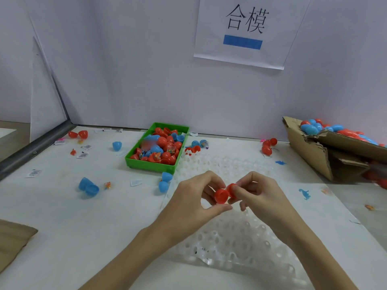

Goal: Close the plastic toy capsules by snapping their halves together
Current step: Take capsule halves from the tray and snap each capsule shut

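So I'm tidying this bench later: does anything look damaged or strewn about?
Yes. The cardboard box at right is torn open along its front edge, with capsules heaped inside. Loose blue capsule halves, small paper labels and a blue toy dinosaur lie scattered on the table outside the green tray.

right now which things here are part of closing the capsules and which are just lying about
Part of the job:
- red capsule halves, held between left hand and right hand
- green tray of open halves
- cardboard box holding capsules

Lying about:
- blue toy dinosaur
- barcode label
- paper sign on the wall
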A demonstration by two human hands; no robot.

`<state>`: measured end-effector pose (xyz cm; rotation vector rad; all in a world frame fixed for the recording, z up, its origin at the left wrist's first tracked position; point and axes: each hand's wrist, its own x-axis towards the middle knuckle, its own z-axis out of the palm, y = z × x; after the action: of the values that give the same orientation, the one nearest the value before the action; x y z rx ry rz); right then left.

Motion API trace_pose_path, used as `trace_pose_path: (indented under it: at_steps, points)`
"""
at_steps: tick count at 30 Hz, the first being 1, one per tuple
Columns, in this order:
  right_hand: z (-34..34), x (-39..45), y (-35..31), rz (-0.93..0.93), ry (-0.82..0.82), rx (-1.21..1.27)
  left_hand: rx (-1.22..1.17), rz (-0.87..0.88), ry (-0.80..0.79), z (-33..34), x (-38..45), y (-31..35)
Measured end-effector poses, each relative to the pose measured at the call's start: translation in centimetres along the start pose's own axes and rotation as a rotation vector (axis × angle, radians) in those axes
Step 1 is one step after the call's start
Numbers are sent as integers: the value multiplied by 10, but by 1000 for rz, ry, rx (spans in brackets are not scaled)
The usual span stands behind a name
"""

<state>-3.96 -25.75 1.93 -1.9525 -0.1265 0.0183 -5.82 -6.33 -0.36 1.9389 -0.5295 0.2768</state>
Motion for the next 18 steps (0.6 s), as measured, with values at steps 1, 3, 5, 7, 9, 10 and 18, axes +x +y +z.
trace_pose_path:
  at_steps: [1,3,5,7,9,10,18]
  points:
    - [0,0,0,10,-9,11,8,3,-4,0,0,0]
    - [-1,0,0,32,-41,28,20,-1,-6,0,0,-1]
    - [-1,0,1,38,-76,40,17,-23,-4,0,0,-1]
    - [-2,-1,1,22,-106,82,38,-36,4,0,0,-1]
    - [-2,-1,1,-14,-108,98,65,-37,14,0,0,-2]
    - [-2,-1,1,-39,-97,79,75,-35,18,0,0,-3]
    - [2,-2,4,-176,24,-6,122,56,60,6,-1,1]
